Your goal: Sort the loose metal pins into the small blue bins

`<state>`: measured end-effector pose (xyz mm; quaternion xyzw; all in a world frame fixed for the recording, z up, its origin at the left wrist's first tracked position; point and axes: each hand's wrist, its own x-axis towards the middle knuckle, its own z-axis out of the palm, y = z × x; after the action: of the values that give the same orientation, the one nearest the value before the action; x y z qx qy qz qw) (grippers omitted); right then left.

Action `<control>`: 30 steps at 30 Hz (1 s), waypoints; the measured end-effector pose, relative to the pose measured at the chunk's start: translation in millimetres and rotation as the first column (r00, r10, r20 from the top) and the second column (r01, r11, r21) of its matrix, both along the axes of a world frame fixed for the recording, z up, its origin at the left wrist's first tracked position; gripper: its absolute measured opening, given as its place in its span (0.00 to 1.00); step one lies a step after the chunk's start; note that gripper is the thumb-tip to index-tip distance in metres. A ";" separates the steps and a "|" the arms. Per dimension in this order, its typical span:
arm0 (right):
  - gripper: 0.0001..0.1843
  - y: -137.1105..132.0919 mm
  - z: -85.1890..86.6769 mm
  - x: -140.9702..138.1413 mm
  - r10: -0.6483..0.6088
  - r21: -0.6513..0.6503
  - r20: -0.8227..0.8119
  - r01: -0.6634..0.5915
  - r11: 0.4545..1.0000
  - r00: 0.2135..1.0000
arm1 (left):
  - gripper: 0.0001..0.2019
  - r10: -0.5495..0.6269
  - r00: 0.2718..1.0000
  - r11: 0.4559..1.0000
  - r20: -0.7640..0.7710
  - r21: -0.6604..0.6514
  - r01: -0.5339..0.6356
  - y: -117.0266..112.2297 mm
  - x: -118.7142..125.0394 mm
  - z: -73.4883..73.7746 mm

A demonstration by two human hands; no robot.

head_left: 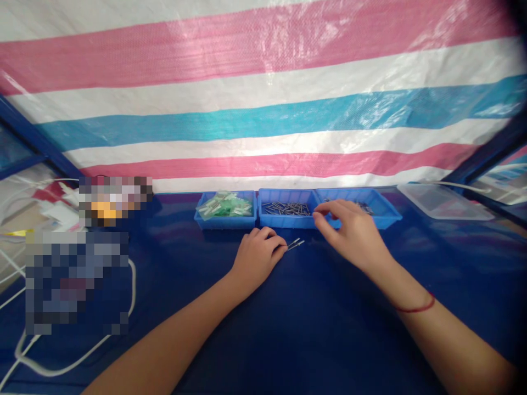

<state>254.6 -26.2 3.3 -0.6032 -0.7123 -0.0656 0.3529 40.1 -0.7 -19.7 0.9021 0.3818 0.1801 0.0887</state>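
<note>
My left hand [259,255] rests on the blue table, fingers curled, pinching two thin metal pins [295,243] that stick out to the right. My right hand [348,230] reaches over the front rim of the middle blue tray [288,220], fingertips bent together at the rim between the middle and right trays; whether they hold a pin is hidden. The middle tray holds several small metal pins [286,208]. The right blue tray [382,214] also holds metal parts, partly hidden behind my hand. A red string circles my right wrist.
A left blue tray [224,219] holds green and white plastic pieces. A clear plastic lid [444,201] lies at the far right. White cables [82,356] loop at the left. A striped tarp [263,99] forms the back wall.
</note>
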 end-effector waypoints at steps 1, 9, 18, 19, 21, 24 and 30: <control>0.10 -1.7 -1.3 -6.6 0.101 -0.069 0.003 -0.100 0.993 0.995 | 0.12 0.004 1.000 1.000 -0.014 0.011 -0.004 -1.1 0.4 -0.5; 0.12 -3.4 -17.2 -21.8 0.383 -0.372 0.069 -0.333 0.866 0.921 | 0.12 0.014 1.000 1.000 -0.012 0.003 -0.014 -1.1 0.1 -3.6; 0.07 -11.0 -8.8 -42.4 0.231 -0.300 -0.402 -0.366 0.881 0.886 | 0.13 0.226 0.786 0.890 0.576 -0.450 0.073 2.1 -12.5 -1.3; 0.07 -12.7 -8.3 -45.5 0.222 -0.301 -0.445 -0.378 0.876 0.868 | 0.12 0.246 0.751 0.872 0.613 -0.479 0.105 1.0 -12.3 0.0; 0.07 -15.5 -7.9 -50.2 0.224 -0.299 -0.499 -0.410 0.862 0.837 | 0.09 0.276 0.694 0.850 0.665 -0.506 0.148 -1.4 -10.7 3.6; 0.08 -17.2 -8.1 -53.1 0.217 -0.294 -0.557 -0.434 0.851 0.802 | 0.07 0.312 0.643 0.837 0.699 -0.523 0.162 -4.4 -7.9 9.4; 0.11 -16.0 -5.8 -51.1 0.167 -0.329 -0.665 -0.487 0.809 0.728 | 0.08 0.354 0.592 0.840 0.724 -0.525 0.140 -6.9 -7.5 15.2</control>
<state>203.5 -42.2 -2.4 -0.5190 -0.6512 0.3763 0.4062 32.7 -7.6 -4.5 0.6362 0.3907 0.4567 0.4838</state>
